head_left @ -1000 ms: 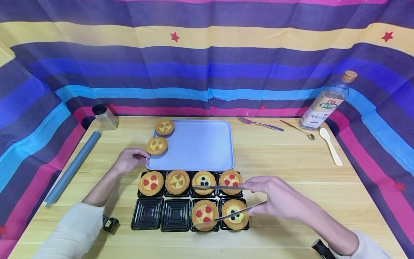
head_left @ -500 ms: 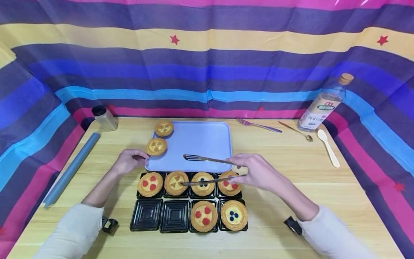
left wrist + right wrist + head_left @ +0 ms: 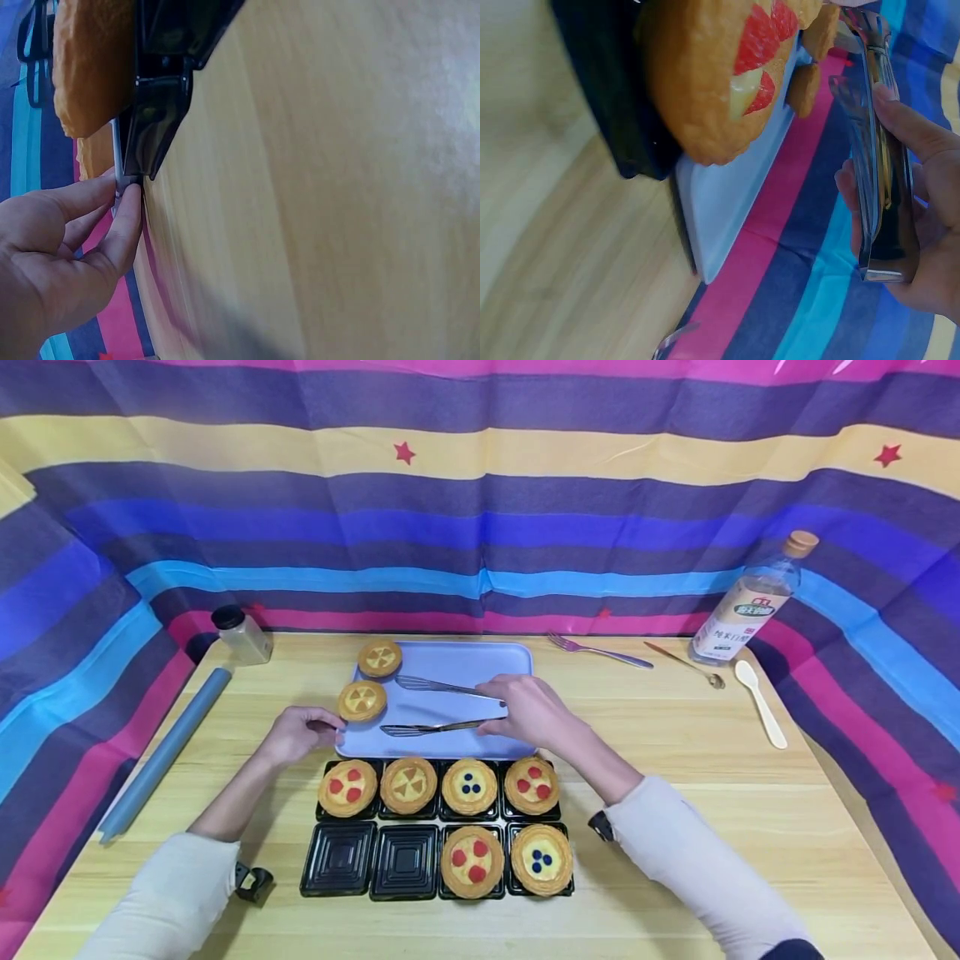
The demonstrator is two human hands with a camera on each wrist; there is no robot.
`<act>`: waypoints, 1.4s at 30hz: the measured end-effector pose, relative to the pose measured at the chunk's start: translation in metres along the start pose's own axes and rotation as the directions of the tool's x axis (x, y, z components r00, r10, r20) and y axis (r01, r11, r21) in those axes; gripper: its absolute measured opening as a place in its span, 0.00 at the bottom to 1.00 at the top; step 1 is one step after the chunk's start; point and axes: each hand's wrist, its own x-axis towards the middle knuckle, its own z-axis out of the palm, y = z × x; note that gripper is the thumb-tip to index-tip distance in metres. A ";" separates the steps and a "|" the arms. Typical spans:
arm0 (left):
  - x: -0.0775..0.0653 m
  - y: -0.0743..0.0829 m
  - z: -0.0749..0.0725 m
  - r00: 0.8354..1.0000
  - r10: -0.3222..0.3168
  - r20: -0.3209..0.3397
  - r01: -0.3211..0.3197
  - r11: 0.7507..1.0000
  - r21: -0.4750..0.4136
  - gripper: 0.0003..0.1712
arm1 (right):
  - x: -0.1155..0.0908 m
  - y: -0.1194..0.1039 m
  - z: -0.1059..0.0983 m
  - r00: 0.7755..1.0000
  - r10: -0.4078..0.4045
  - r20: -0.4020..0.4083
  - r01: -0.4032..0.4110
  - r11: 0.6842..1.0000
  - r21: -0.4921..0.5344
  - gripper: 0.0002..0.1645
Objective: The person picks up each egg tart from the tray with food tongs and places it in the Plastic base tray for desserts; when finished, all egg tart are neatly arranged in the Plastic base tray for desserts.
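My left hand point(image 3: 298, 732) pinches the near left corner of a pale blue tray point(image 3: 480, 662) between thumb and fingers; the left wrist view shows this grip close up. With my right hand point(image 3: 528, 714) I hold metal tongs point(image 3: 450, 726) over the tray, their arms spread and tips pointing left. Just beyond the tips, a tart with a wedge pattern point(image 3: 362, 702) sits at the tray's left edge, and a second wedge-patterned tart point(image 3: 379, 658) lies behind it. In the right wrist view the tongs point(image 3: 885, 150) lie along my palm, thumb on one arm.
In front of the tray stand two rows of black plastic cups, several holding tarts such as a red-topped tart point(image 3: 472, 862). Two cups at lower left point(image 3: 405, 860) show ridged bottoms. Behind right are a purple fork point(image 3: 600, 651), spoons and a bottle point(image 3: 742, 610); at left, a jar point(image 3: 243, 639).
My right hand has carried the tongs left and away from me, from over the cups to over the tray near the two tarts. My left hand has stayed at the tray corner.
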 end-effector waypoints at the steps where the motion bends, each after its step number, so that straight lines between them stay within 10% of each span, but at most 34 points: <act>1: 0.000 0.000 0.000 1.000 -0.002 0.000 0.002 1.000 -0.003 0.15 | 0.004 -0.001 0.001 1.000 0.002 0.008 -0.002 1.000 -0.004 0.35; 16: -0.001 -0.001 -0.001 1.000 0.014 -0.002 -0.014 1.000 -0.008 0.15 | 0.046 -0.021 0.017 0.988 0.055 0.143 -0.041 0.995 -0.096 0.39; 42: 0.000 -0.003 0.000 0.999 0.044 -0.020 -0.044 0.999 -0.005 0.14 | 0.067 -0.036 0.020 0.989 0.035 0.144 -0.009 0.985 -0.175 0.31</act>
